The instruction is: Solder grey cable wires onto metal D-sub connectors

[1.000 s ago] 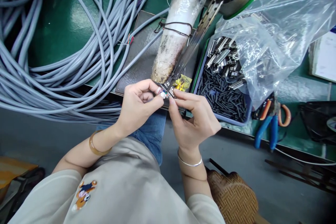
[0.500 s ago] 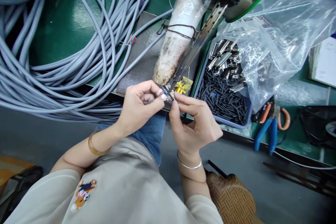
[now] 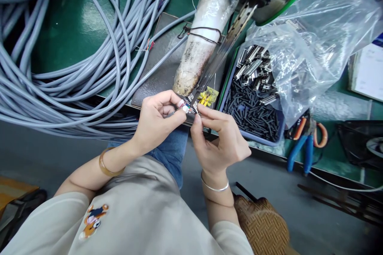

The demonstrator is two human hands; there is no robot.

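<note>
From my distance, I see the left hand [image 3: 158, 117] pinched on thin wires [image 3: 187, 106], and the right hand [image 3: 221, 133] pinched on the connector [image 3: 195, 106], which is between both hands. I judge the connector light, stiff, perhaps slippery; the wires are probably soft and fragile. I would grip the connector by its outer end, away from the iron [image 3: 214, 59] beyond the fingertips.

White tube [image 3: 196, 53] obstructs beyond fingers [image 3: 211, 111]; narrow gap beside blue bin [image 3: 261, 139].
</note>
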